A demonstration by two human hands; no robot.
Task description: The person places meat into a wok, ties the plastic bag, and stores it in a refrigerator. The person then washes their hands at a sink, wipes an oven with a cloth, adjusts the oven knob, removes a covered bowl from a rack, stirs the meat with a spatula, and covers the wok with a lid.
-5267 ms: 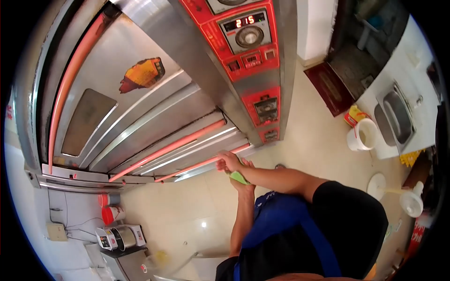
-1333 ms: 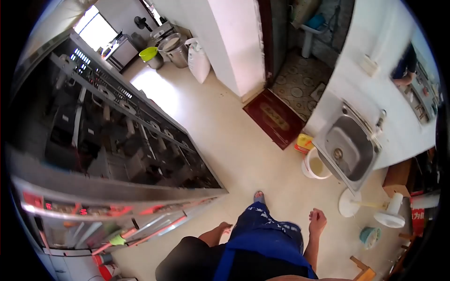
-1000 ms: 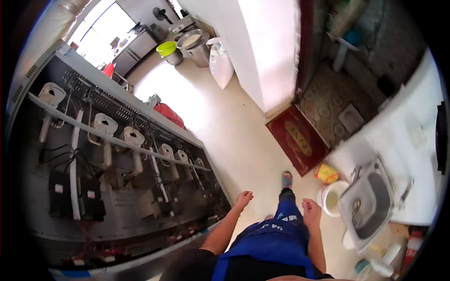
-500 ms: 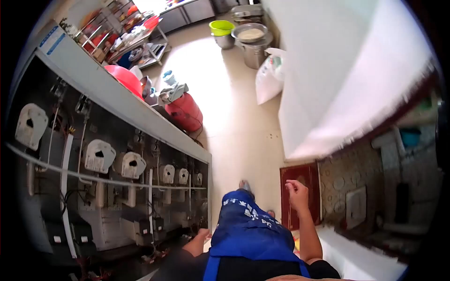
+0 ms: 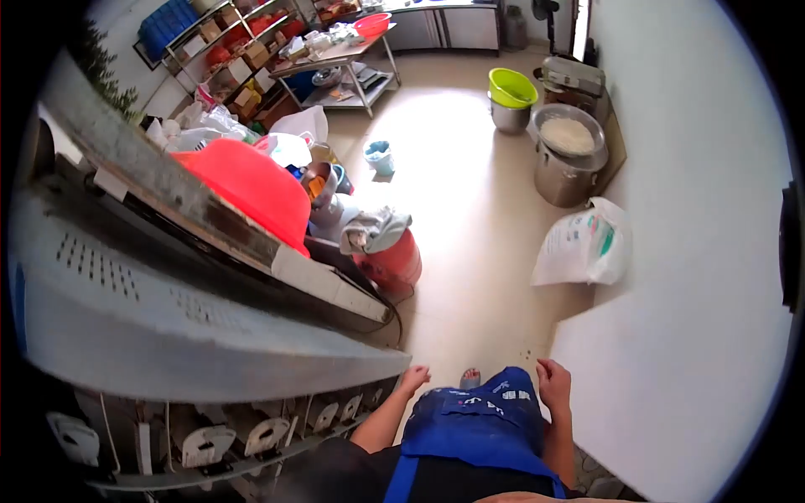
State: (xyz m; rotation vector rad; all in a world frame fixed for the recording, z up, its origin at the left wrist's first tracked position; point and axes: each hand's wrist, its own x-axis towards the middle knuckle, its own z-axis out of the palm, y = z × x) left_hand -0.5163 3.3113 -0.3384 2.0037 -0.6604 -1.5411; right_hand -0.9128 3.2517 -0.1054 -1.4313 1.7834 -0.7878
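My left hand [image 5: 414,378] hangs at my left side with loosely curled fingers, near the lower end of the grey metal machine casing [image 5: 251,360]. Nothing shows in it. My right hand [image 5: 553,382] is at my right side beside the white wall [image 5: 671,377], its fingers bent inward, also with nothing visible in them. Between the two hands is my blue apron [image 5: 478,427] with white print. One foot [image 5: 470,379] shows beyond it on the pale floor.
Ahead on the left stand a red cylinder [image 5: 394,264] with a cloth on top, a red basin [image 5: 247,189] and a small bucket [image 5: 380,158]. On the right are a white sack [image 5: 583,247], a large metal pot [image 5: 563,180] and a green basin [image 5: 511,87]. A metal table [image 5: 344,54] stands farther back.
I have moved forward along the passage; the sack, pots and red cylinder appear nearer. The doorway mat at right has left view. Both hands have swung, the left forward, the right lower.
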